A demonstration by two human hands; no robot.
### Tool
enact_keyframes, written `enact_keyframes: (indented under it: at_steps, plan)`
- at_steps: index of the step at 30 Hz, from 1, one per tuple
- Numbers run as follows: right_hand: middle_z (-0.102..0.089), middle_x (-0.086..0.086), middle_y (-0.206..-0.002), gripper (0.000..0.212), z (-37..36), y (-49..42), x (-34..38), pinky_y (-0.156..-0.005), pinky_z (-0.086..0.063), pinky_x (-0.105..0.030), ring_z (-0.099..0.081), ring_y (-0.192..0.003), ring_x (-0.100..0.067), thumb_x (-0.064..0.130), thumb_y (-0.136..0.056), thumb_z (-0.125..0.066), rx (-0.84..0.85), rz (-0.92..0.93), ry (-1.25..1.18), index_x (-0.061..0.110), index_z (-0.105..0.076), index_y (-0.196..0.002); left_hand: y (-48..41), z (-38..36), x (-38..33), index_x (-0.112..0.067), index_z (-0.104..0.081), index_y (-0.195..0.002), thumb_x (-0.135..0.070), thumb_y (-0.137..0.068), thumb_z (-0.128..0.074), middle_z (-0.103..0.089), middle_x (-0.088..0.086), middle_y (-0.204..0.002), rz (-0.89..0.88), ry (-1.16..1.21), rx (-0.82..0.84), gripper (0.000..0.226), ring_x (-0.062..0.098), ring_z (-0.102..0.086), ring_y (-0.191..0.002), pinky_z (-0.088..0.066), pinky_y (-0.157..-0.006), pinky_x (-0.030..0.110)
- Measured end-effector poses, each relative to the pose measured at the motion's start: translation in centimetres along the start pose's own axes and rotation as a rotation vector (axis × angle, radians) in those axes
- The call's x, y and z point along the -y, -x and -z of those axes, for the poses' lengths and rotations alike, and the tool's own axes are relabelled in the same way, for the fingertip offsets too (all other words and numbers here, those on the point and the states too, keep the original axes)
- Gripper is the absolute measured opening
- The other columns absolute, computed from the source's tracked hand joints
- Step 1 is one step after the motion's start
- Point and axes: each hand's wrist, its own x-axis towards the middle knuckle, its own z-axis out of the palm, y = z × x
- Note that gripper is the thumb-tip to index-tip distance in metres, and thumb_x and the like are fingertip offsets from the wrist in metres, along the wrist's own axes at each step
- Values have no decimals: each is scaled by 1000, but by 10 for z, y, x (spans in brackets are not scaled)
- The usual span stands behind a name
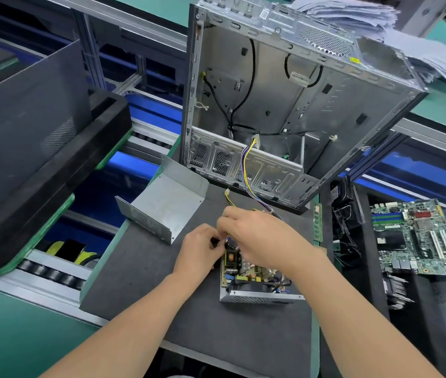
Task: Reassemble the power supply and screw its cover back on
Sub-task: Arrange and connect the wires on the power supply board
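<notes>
The open power supply [254,281] sits on the dark mat [159,285] right under both hands. The left hand [200,249] pinches a small black part [216,242] at its far corner. The right hand [257,236] curls over the same spot; I cannot tell what it grips. The cover [167,203] lies beyond the left hand.

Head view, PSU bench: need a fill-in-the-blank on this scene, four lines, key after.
1. The power supply lies open; its cover sits apart, to its ____.
2. The left hand and right hand both work at the far end of its exposed ____ board.
3. Its yellow and purple wires lead up into the open computer ____.
4. The motherboard lies to the supply's ____.
Missing words: left; circuit; case; right.
</notes>
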Motion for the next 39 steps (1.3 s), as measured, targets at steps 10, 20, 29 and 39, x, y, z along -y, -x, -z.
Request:
enact_keyframes:
  at_steps: [10, 20, 29, 39]
  plan:
    - [-60, -6, -87, 28, -12, -14, 13, -66, -46, -39, -62, -85, -36, 41, -106, -50, -228, -401, -128, 13, -47, -103, 1, -2, 4, -19, -74, -86, -13, -90, -73, -59, -17, -83, 2, 65, 15, 7, 1, -53, -52, -50, -59, 23]
    - [-50, 7, -118, 25, -8, -3, 5, -55, -40, -34, -59, -81, -24, 12, -95, -58, -96, -11, 15, 27, -56, -116, 0, -2, 1, -30, -47, -68, -21, -90, -70, -53, -8, -67, 64, 2, 22, 34, 16, -61, -56, -52, -64, 37]
    - [-59, -5, -102, 17, -11, -8, 5, -72, -51, -40, -64, -93, -37, 31, -105, -54, -183, -249, -110, 16, -52, -113, 2, -3, 4, -24, -70, -82, -13, -90, -73, -53, -17, -74, 23, 63, 26, 13, 2, -55, -53, -53, -53, 25]
    - [-52, 1, -108, 22, -19, -10, 16, -61, -49, -40, -63, -79, -34, 39, -107, -46, -370, -280, -123, 18, -53, -106, 2, -3, 3, -41, -44, -65, -19, -86, -70, -47, -19, -66, 9, 36, -10, 40, 3, -52, -58, -39, -54, 12]
